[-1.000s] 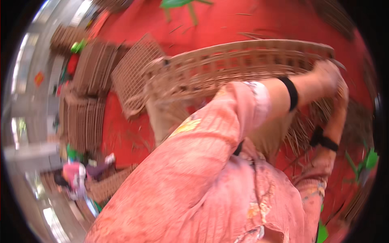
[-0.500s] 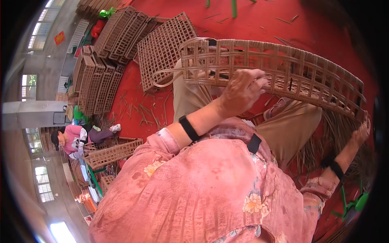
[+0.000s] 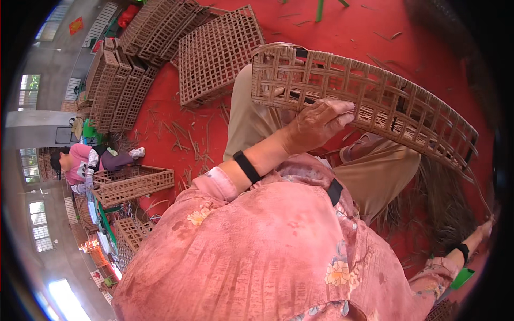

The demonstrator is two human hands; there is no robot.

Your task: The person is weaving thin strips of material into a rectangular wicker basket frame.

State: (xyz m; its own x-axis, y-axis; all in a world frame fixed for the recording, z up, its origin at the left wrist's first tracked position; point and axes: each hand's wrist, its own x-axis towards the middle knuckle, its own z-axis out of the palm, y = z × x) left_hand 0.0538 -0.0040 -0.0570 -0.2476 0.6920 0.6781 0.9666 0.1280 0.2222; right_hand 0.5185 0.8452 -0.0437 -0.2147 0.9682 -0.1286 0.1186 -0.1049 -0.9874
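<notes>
A brown woven basket (image 3: 369, 92) lies on its side across my knees, its open-weave wall facing me and one end toward my right. My left hand (image 3: 319, 122) is closed on the lower edge of that wall, thumb and fingers pressed together. From the basket's right end a thin weaving strip (image 3: 482, 196) runs taut to my right hand (image 3: 485, 228). The right hand is out near the picture's right rim, apart from the basket, its fingers pinched on the strip. Part of those fingers is lost in the dark edge.
Several finished-looking woven baskets (image 3: 219, 56) stand stacked at the far left. Loose strips (image 3: 182, 136) litter the red floor, and a bundle of long strips (image 3: 441, 198) lies beside my right knee. A co-worker (image 3: 80, 163) in pink sits at the left by another basket (image 3: 134, 187).
My right hand has drawn away from the basket's right end, down and outward, stretching the strip. The loose loop at the basket's left end has shrunk. My left hand keeps its place.
</notes>
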